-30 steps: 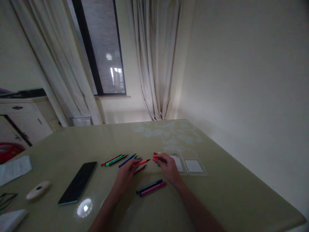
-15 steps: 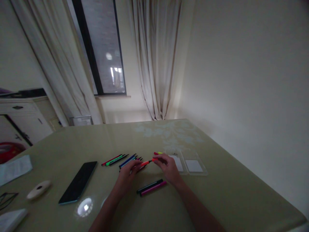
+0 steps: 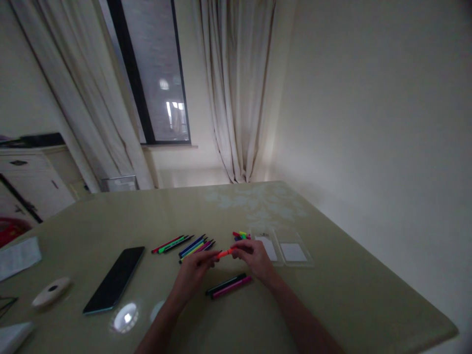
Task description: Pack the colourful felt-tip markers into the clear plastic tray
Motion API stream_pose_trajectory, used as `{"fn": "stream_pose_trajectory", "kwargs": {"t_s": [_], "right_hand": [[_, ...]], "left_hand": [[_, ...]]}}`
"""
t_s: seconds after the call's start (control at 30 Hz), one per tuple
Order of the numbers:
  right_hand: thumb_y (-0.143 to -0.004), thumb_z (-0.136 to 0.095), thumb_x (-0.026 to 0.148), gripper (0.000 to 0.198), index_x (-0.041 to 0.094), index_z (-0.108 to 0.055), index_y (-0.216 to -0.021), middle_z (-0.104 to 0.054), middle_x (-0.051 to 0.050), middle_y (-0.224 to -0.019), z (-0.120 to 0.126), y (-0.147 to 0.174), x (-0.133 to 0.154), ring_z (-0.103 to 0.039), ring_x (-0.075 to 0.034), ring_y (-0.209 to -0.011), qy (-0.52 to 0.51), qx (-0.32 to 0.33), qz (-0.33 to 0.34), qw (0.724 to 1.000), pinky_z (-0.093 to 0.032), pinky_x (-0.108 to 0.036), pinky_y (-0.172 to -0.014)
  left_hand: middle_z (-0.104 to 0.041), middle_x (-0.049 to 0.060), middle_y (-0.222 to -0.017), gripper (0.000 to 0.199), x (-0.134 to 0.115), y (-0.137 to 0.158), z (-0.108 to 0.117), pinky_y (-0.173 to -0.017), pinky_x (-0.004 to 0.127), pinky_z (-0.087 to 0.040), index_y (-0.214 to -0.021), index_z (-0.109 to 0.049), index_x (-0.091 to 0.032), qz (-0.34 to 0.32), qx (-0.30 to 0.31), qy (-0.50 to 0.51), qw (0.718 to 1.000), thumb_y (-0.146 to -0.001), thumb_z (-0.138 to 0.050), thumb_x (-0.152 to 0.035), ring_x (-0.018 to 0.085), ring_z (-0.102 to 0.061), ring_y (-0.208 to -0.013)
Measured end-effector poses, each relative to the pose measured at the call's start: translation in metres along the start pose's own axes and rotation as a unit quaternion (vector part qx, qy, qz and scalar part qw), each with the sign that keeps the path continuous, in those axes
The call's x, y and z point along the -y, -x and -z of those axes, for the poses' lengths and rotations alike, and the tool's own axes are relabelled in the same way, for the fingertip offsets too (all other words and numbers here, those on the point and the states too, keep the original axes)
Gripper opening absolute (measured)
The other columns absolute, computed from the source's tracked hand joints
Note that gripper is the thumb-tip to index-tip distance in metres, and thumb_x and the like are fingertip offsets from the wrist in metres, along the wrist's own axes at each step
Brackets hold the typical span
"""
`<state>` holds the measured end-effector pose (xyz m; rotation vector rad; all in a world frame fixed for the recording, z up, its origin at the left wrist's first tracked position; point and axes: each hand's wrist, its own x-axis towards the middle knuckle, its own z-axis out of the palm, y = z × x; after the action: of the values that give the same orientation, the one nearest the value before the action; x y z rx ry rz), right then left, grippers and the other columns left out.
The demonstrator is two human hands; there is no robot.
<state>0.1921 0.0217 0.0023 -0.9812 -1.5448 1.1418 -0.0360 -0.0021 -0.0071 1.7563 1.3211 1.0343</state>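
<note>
My left hand is closed on the rear of an orange marker, held just above the table. My right hand pinches its orange cap at the other end; a thin dark line shows where body and cap meet, and I cannot tell whether the cap is fully on. Behind my left hand lie several uncapped markers with dark tips. Below the hands lie two capped markers, a black one and a magenta one. Several small coloured caps sit behind my right hand.
An open clear plastic case with white inserts lies right of my right hand. Further left are red, green and black uncapped markers, a black phone and a white oval mouse-like object. The table's right edge runs beside the wall.
The orange cap in my right hand and the marker in my left have come together, covering the dark tip that showed between them. The view has shifted slightly.
</note>
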Motion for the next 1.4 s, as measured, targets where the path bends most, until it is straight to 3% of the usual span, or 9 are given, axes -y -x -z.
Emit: {"fn": "stream_pose_trajectory", "kwargs": {"t_s": [0.2, 0.33, 0.43, 0.57, 0.67, 0.87, 1.03, 1.4], "right_hand": [[-0.082, -0.075, 0.047, 0.029, 0.018, -0.078, -0.089, -0.076, -0.005, -0.076, 0.003, -0.002, -0.005, -0.07, -0.022, -0.074, 0.017, 0.026, -0.006, 0.999, -0.053, -0.032, -0.072], [-0.099, -0.05, 0.052, 0.042, 0.018, -0.074, -0.092, -0.076, -0.008, -0.088, 0.005, -0.01, -0.01, -0.069, -0.022, -0.083, 0.105, -0.071, 0.008, 0.992, -0.052, -0.032, -0.077], [-0.102, -0.044, 0.037, 0.035, 0.019, -0.072, -0.094, -0.074, -0.01, -0.094, 0.009, -0.01, -0.012, -0.067, -0.023, -0.09, 0.277, -0.146, 0.025, 0.949, -0.048, -0.034, -0.084], [-0.097, -0.051, 0.019, 0.024, 0.021, -0.075, -0.099, -0.072, -0.01, -0.103, 0.012, -0.005, -0.01, -0.063, -0.025, -0.101, 0.47, -0.123, 0.029, 0.873, -0.043, -0.034, -0.091], [-0.095, -0.053, 0.016, 0.026, 0.023, -0.075, -0.107, -0.071, -0.01, -0.112, 0.009, -0.003, -0.012, -0.061, -0.025, -0.107, 0.529, -0.097, 0.022, 0.843, -0.041, -0.034, -0.09], [-0.094, -0.058, 0.017, 0.019, 0.02, -0.072, -0.107, -0.07, -0.01, -0.113, 0.011, -0.004, -0.012, -0.059, -0.026, -0.108, 0.581, -0.104, 0.0, 0.808, -0.039, -0.035, -0.092], [-0.092, -0.064, 0.02, 0.018, 0.021, -0.075, -0.107, -0.07, -0.01, -0.117, 0.01, -0.004, -0.009, -0.058, -0.028, -0.112, 0.578, -0.085, 0.005, 0.812, -0.038, -0.038, -0.094], [-0.091, -0.065, 0.022, 0.014, 0.019, -0.075, -0.101, -0.07, -0.012, -0.114, 0.002, -0.009, -0.014, -0.059, -0.029, -0.11, 0.579, -0.105, 0.018, 0.808, -0.04, -0.039, -0.093]], "left_hand": [[-0.08, 0.006, -0.088, 0.04, -0.005, 0.002, -0.011, -0.071, 0.029, -0.054, -0.107, -0.079, -0.021, -0.003, 0.029, -0.029, 0.999, -0.093, -0.054, -0.049, 0.021, -0.072, -0.075], [-0.079, 0.007, -0.091, 0.036, -0.012, 0.005, -0.011, -0.075, 0.029, -0.052, -0.102, -0.076, -0.021, -0.028, 0.041, -0.115, 0.992, -0.095, -0.052, -0.046, 0.022, -0.071, -0.082], [-0.078, 0.008, -0.098, 0.027, -0.016, 0.01, -0.01, -0.081, 0.031, -0.051, -0.098, -0.075, -0.022, -0.048, 0.054, -0.15, 0.986, -0.094, -0.054, -0.039, 0.024, -0.07, -0.091], [-0.074, 0.007, -0.093, 0.02, -0.015, 0.013, -0.011, -0.079, 0.031, -0.05, -0.087, -0.075, -0.023, -0.049, 0.079, -0.172, 0.981, -0.09, -0.06, -0.036, 0.024, -0.067, -0.09], [-0.073, 0.007, -0.091, 0.024, -0.011, 0.011, -0.011, -0.078, 0.031, -0.05, -0.084, -0.075, -0.022, -0.044, 0.077, -0.171, 0.981, -0.091, -0.059, -0.039, 0.024, -0.067, -0.088], [-0.072, 0.01, -0.107, 0.023, -0.003, 0.006, 0.001, -0.089, 0.037, -0.049, -0.101, -0.073, -0.021, -0.003, -0.023, -0.236, 0.971, -0.096, -0.053, -0.032, 0.025, -0.067, -0.098], [-0.071, 0.01, -0.11, 0.018, 0.0, 0.007, 0.004, -0.091, 0.037, -0.048, -0.099, -0.072, -0.021, 0.029, -0.01, -0.305, 0.952, -0.093, -0.056, -0.025, 0.026, -0.065, -0.106], [-0.071, 0.011, -0.114, 0.015, -0.004, 0.008, 0.002, -0.095, 0.04, -0.048, -0.095, -0.071, -0.021, 0.021, -0.006, -0.308, 0.951, -0.092, -0.057, -0.023, 0.027, -0.064, -0.11]]}}
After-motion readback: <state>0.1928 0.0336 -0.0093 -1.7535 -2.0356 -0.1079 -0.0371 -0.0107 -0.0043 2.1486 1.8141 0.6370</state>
